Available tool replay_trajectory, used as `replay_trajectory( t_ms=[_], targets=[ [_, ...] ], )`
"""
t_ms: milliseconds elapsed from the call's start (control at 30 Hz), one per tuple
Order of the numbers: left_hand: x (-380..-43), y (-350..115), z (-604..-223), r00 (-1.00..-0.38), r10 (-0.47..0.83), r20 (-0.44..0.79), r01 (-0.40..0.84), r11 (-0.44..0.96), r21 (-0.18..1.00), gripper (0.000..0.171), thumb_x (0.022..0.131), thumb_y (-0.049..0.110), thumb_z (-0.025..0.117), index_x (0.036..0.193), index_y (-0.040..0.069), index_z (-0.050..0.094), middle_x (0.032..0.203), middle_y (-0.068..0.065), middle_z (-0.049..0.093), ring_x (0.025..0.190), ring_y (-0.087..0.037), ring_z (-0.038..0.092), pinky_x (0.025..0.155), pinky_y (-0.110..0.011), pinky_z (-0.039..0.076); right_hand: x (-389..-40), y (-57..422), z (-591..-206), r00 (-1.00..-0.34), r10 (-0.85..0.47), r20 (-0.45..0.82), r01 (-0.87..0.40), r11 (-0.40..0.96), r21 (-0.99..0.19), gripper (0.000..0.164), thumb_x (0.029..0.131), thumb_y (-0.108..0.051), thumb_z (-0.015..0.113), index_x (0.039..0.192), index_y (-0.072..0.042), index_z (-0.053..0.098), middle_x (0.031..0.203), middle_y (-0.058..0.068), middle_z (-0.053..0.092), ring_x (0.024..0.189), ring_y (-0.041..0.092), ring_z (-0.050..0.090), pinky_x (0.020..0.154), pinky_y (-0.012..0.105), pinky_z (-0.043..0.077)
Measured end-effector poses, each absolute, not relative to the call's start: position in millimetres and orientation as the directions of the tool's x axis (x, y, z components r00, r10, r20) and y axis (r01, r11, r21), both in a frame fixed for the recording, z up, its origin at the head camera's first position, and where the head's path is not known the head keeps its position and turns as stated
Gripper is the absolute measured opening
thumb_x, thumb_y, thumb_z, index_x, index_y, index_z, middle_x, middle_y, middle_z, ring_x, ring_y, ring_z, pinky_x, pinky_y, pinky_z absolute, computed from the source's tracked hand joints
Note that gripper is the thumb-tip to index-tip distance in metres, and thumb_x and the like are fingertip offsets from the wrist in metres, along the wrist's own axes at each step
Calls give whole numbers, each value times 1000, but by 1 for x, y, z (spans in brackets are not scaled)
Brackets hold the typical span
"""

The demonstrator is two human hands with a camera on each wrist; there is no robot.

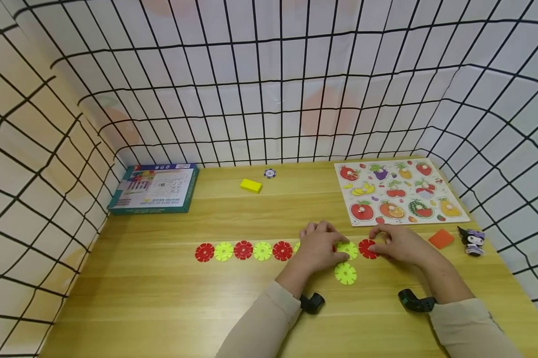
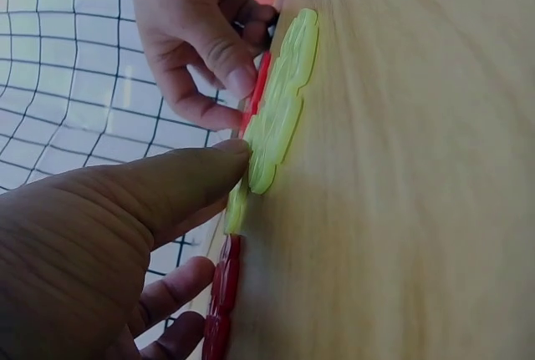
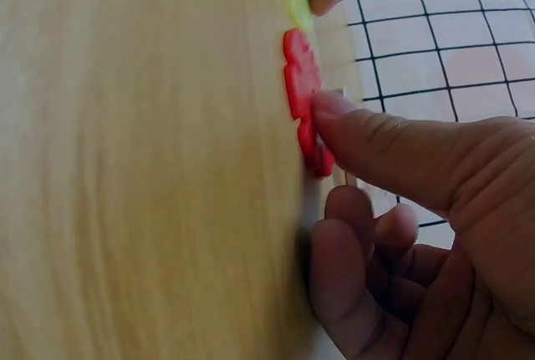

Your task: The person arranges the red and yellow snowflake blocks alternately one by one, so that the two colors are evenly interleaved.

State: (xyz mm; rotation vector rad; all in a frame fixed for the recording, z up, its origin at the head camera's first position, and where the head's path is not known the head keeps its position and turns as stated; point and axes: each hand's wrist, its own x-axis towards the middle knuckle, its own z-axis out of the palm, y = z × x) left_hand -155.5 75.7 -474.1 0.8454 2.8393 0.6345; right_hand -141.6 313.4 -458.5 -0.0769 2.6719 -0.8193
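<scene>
Notched plastic discs, red and yellow-green by turns, lie in a row across the table. My left hand (image 1: 320, 248) holds a yellow-green disc (image 1: 350, 250) by its edges between thumb and index finger, and covers part of the row. At the row's right end, my right hand (image 1: 399, 243) pinches a red disc (image 1: 367, 249) with thumb and index finger; its other fingers are curled in the right wrist view. This red disc (image 3: 303, 84) lies flat beside the yellow-green one. A second yellow-green disc (image 1: 345, 273) lies just in front of the row.
A fruit puzzle board (image 1: 387, 191) lies at the back right. Near my right hand are an orange square (image 1: 441, 238) and a small figurine (image 1: 473, 242). Farther back sit a yellow block (image 1: 251, 186), a poker chip (image 1: 270, 173) and a flat box (image 1: 154, 189). Black wire mesh (image 1: 269, 89) surrounds the table.
</scene>
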Motion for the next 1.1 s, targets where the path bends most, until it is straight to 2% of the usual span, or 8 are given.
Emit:
replay_trajectory(
  t_ms=[100,300,433,533,700,867,1100],
  targets=[
    [-155,76,-474,-837,546,8,497,755,428,33,78,54,65,109,43,64,111,11,44,103,-15,33,83,-36,25,-141,315,-459,-947,-157,-279,18,843,-537,34,82,-39,69,106,-18,58,65,4,45,52,19,43,50,30,33],
    [-155,76,-474,-840,542,-3,488,759,430,32,78,54,65,109,43,64,112,11,44,105,-15,32,85,-37,25,-131,310,-454,-962,-170,-212,-22,826,-562,39,85,-42,63,112,-15,57,70,3,48,57,17,43,51,29,34],
    [-155,77,-474,-837,548,14,503,757,417,32,79,54,65,109,43,64,112,11,44,104,-15,33,84,-37,25,-112,289,-446,-968,-183,-173,-56,826,-561,31,82,-43,67,99,-18,60,67,1,48,56,15,43,50,27,34],
    [-154,77,-474,-835,550,23,512,759,402,33,79,55,64,109,43,64,112,11,44,104,-14,34,84,-37,26,-98,270,-445,-954,-235,-188,-91,822,-563,30,76,-45,72,90,-21,61,65,-3,49,56,12,45,52,26,35],
    [-155,78,-474,-831,555,30,519,755,402,35,78,57,64,110,43,64,112,11,44,103,-14,34,83,-35,26,-87,251,-451,-943,-259,-209,-115,843,-525,44,68,-51,75,93,-18,61,64,-7,49,55,9,45,53,26,37],
    [-156,77,-476,-831,554,38,521,755,399,35,77,58,63,109,43,64,111,12,44,103,-13,34,81,-34,25,-87,244,-454,-945,-240,-223,-95,852,-515,46,68,-51,75,95,-16,59,64,-5,48,54,10,43,51,27,36],
    [-156,75,-477,-834,551,32,514,755,406,34,78,55,64,109,42,64,112,12,44,103,-14,34,84,-35,25,-90,246,-453,-913,-304,-272,-102,815,-571,40,68,-40,80,91,-18,57,71,-2,49,62,12,44,58,28,36]
  ],
)
